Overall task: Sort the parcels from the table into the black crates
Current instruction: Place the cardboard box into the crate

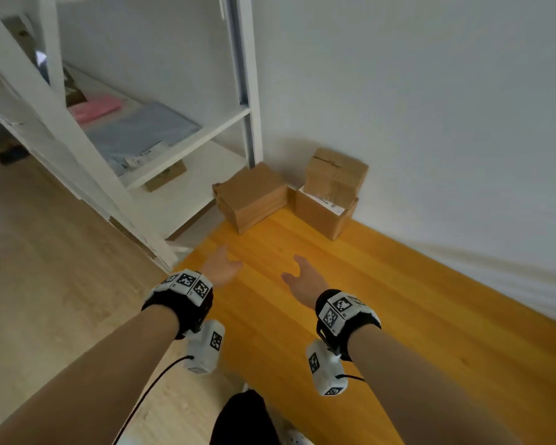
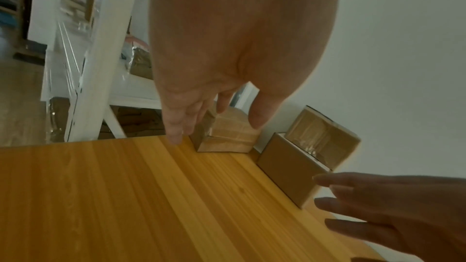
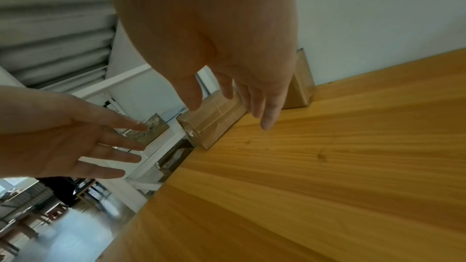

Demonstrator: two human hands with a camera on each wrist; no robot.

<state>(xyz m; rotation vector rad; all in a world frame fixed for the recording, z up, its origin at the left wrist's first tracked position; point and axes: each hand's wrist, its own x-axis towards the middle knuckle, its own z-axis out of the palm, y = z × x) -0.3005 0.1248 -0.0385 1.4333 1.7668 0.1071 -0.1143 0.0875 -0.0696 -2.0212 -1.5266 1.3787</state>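
Orange-yellow wooden table top (image 1: 350, 300): warm honey-orange, with straight lengthwise grain stripes in lighter and darker tones and a few small dark knots.

Flat brown cardboard parcel (image 1: 252, 195), at the table's far corner: plain kraft brown, glossy clear tape bands across it.

Open brown cardboard box (image 1: 323, 211), just right of that parcel on the table: same brown, with a white label printed in black inside.

Tall brown taped parcel (image 1: 334, 175), standing in that box: tan brown.

White shelving unit (image 1: 187, 136), left of the table: white frame; on its shelf a pink packet (image 1: 95, 109) and a grey-blue packet (image 1: 142, 130).

Wall (image 1: 430, 107) behind the table: plain white.

Floor (image 1: 45, 284) left of the table: pale beige wood planks.

Wrist bands (image 1: 180, 298): black straps, white blocks with black-and-white square markers.
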